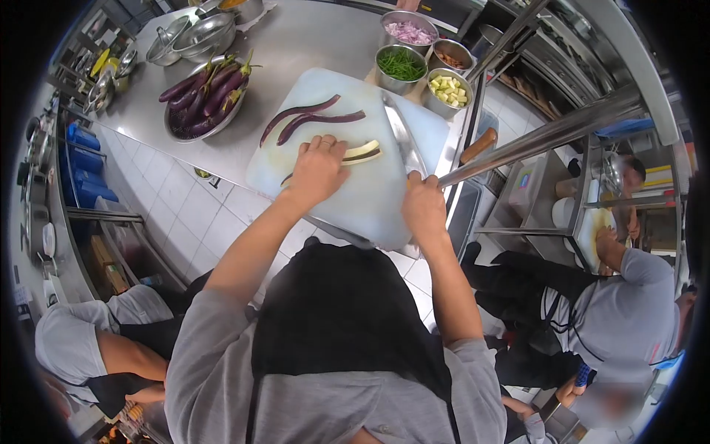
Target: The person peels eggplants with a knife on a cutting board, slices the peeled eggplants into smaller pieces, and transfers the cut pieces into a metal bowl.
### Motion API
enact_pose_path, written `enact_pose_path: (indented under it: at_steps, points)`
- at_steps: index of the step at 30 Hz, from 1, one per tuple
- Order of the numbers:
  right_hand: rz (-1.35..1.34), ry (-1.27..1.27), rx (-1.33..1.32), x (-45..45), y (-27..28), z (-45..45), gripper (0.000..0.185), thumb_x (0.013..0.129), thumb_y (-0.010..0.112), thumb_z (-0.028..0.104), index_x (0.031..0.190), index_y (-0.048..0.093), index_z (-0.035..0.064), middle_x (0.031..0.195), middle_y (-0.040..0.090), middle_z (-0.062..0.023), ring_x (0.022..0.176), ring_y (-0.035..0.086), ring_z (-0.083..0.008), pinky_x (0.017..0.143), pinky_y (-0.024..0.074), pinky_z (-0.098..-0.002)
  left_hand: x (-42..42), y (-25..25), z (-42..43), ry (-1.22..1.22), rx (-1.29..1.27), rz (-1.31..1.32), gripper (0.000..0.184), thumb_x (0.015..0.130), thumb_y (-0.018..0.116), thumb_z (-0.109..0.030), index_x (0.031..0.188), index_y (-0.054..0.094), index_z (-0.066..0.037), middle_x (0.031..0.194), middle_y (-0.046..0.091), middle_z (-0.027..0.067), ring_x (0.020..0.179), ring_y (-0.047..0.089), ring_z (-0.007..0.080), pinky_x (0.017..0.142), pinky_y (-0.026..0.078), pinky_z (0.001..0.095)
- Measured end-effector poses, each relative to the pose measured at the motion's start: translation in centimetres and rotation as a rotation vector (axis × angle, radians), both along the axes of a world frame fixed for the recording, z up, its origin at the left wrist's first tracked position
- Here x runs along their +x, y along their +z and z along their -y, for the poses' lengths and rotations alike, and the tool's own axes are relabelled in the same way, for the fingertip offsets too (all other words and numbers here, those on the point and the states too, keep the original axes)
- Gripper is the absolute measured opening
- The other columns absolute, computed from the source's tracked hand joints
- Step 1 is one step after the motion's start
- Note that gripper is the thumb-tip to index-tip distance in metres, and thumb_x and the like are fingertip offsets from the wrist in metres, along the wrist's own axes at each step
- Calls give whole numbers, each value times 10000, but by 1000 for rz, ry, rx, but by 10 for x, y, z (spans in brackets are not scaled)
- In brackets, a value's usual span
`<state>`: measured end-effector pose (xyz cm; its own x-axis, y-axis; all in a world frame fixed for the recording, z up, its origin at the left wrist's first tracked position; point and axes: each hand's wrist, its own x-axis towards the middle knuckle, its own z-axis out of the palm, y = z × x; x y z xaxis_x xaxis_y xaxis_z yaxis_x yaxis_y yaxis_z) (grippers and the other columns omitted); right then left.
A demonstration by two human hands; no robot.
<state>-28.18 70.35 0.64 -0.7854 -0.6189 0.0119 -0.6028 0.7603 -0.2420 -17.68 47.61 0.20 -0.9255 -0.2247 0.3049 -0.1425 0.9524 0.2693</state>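
On the white cutting board [342, 200], my left hand [318, 172] presses down with curled fingers over a cut eggplant piece [364, 153], whose pale flesh and dark skin stick out to the right. Part of that piece is hidden under the palm. My right hand [424, 203] is closed round the handle of a large kitchen knife [401, 133]. Its broad blade lies over the board, pointing away from me, to the right of the eggplant and apart from it. Beyond my left hand, two curved strips of purple eggplant skin [319, 121] rest on the board.
A metal bowl [174, 127] of whole eggplants [211, 92] stands at left. Metal containers at the back right hold chopped onion [410, 32], cut greens [400, 64] and pale green-edged cubes [448, 90]. A steel rail [540, 140] crosses at right. Other people work on both sides.
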Motion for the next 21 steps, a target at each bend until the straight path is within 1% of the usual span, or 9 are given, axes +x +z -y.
enact_pose_path:
  at_steps: [1,3,6,7,10,13,17,19,21]
  points:
    - [31,-18,-25,1,5,0,303,889,621,83,1170,627,-31,1046,632,-307,942,675,-496,842,570,-534,5,2,3,21,30,30,539,766,836,-160,1259,661,-30,1242,643,165,1170,606,353,1000,487,481]
    - [95,-52,-76,6,24,-2,332,896,612,94,1193,587,-53,1044,628,-331,943,673,-494,864,562,-530,17,2,13,65,104,46,574,774,828,-156,1302,646,-23,1272,635,178,1195,596,366,1004,493,470]
    - [218,-85,-324,23,41,-21,372,910,618,126,1223,567,-69,1052,644,-373,932,672,-507,857,540,-553,34,-1,25,69,229,23,584,785,817,-155,1319,626,-14,1273,627,186,1191,592,381,991,510,472]
    - [201,-91,-374,35,52,-27,362,942,610,142,1233,557,-67,972,674,-358,881,676,-517,811,527,-572,37,-2,26,58,272,5,581,789,814,-156,1316,620,-11,1266,625,187,1183,592,385,984,516,476]
    - [395,-133,-337,50,57,-39,264,962,597,165,1143,580,-26,856,672,-330,841,650,-542,745,499,-584,47,0,20,76,229,-74,536,782,821,-154,1262,625,-17,1243,633,196,1156,599,392,964,526,480]
    - [352,-113,-274,53,46,-48,220,977,602,178,1067,552,-16,779,655,-319,791,639,-555,699,477,-604,61,4,14,238,274,-73,453,794,811,-149,1187,627,-18,1234,633,205,1147,599,396,944,528,489]
    - [320,-152,-209,55,38,-53,190,965,636,151,973,551,-20,751,660,-281,766,659,-517,715,510,-568,80,-5,26,262,317,18,411,803,802,-138,1153,624,-16,1088,683,208,1021,655,403,862,548,497]
    - [313,-159,-227,55,33,-55,195,961,642,156,980,552,-15,734,653,-277,761,659,-514,712,509,-567,78,-9,35,225,340,37,391,815,793,-135,1149,627,-19,982,711,203,923,691,405,806,561,497]
    - [308,-173,-238,54,32,-57,200,957,647,162,975,553,-13,724,648,-274,757,659,-511,710,508,-566,74,-4,35,273,376,-28,308,836,772,-125,1093,650,-7,894,725,200,836,707,407,758,567,480]
